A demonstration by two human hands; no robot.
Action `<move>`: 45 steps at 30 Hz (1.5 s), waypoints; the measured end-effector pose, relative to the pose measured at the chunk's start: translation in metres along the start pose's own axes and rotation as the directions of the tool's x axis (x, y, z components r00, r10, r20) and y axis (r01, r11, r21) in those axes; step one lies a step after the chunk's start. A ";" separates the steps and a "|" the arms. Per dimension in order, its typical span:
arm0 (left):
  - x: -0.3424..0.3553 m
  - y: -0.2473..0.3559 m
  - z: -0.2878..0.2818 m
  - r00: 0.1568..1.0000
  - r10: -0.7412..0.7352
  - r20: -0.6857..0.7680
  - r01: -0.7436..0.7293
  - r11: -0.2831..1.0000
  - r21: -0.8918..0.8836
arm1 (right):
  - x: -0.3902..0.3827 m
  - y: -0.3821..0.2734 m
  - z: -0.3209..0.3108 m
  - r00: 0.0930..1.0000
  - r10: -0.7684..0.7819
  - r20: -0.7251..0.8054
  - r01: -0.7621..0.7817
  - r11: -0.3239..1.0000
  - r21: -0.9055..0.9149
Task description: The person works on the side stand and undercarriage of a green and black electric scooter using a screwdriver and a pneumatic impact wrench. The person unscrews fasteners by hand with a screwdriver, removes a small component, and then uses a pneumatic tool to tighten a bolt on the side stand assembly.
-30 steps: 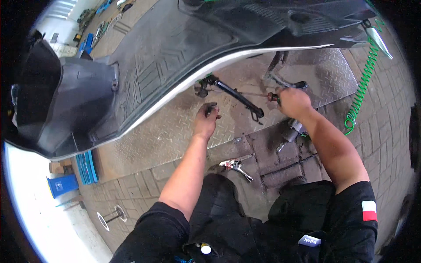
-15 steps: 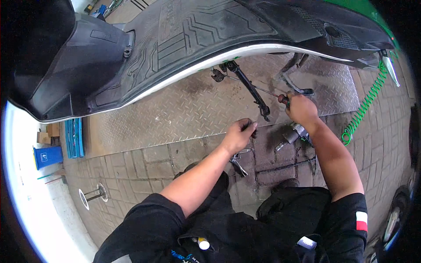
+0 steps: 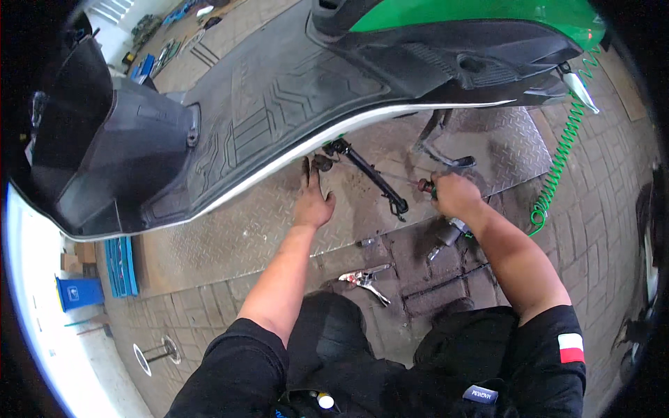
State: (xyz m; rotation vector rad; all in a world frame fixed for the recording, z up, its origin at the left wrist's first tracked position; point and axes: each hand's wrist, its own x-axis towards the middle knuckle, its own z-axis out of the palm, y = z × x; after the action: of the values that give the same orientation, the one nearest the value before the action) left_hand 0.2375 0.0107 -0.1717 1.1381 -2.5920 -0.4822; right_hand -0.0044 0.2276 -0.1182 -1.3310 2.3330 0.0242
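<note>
My right hand (image 3: 456,196) is closed around the red and dark handle of a screwdriver (image 3: 426,185), whose thin shaft points left toward the kickstand's upper end. The black kickstand (image 3: 371,175) slants down from beneath the scooter (image 3: 265,118). My left hand (image 3: 313,206) reaches under the scooter's white lower edge with its fingers stretched out. Its fingertips are at a dark rounded part (image 3: 322,162) beside the kickstand's upper mount; whether they press on it I cannot tell. Locking pliers (image 3: 366,280) lie on the paving in front of my knees.
A grey air tool (image 3: 449,237) and a small socket-like piece (image 3: 366,242) lie by the edge of the metal tread plate (image 3: 237,240). Another stand leg (image 3: 439,148) hangs farther right. A green coiled hose (image 3: 557,167) runs down at right. A blue bin (image 3: 80,293) stands left.
My left hand has moved left and up from near the kickstand's foot to its upper mount, its fingers now straightened. The right hand still grips the screwdriver. The whole view has shifted.
</note>
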 end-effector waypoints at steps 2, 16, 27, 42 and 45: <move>0.014 -0.003 -0.002 0.997 0.069 0.025 -0.069 0.998 0.011 | 0.000 -0.002 -0.005 1.000 0.005 0.005 -0.005 1.000 0.023; 0.033 -0.021 0.019 0.975 0.022 0.220 -0.066 0.978 0.197 | 0.019 0.033 0.014 0.961 -0.236 -0.142 0.268 0.920 0.286; 0.020 -0.003 0.032 1.000 0.004 0.017 -0.007 0.981 0.193 | 0.055 0.050 0.014 0.943 -0.147 -0.300 0.213 0.956 0.200; 0.015 0.036 0.062 0.998 0.018 -0.061 -0.035 0.960 -0.277 | 0.013 0.037 -0.081 0.589 -0.117 -0.799 0.610 0.713 0.346; 0.016 0.025 0.070 0.997 0.051 -0.050 -0.065 0.943 -0.326 | 0.005 0.023 -0.085 0.543 -0.068 -0.837 0.609 0.719 0.336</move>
State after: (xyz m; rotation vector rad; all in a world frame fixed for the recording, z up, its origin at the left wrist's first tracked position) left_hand 0.1846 0.0277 -0.2230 0.9450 -2.3844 -0.8301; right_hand -0.0576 0.2162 -0.0483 -1.6096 2.2205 -1.6378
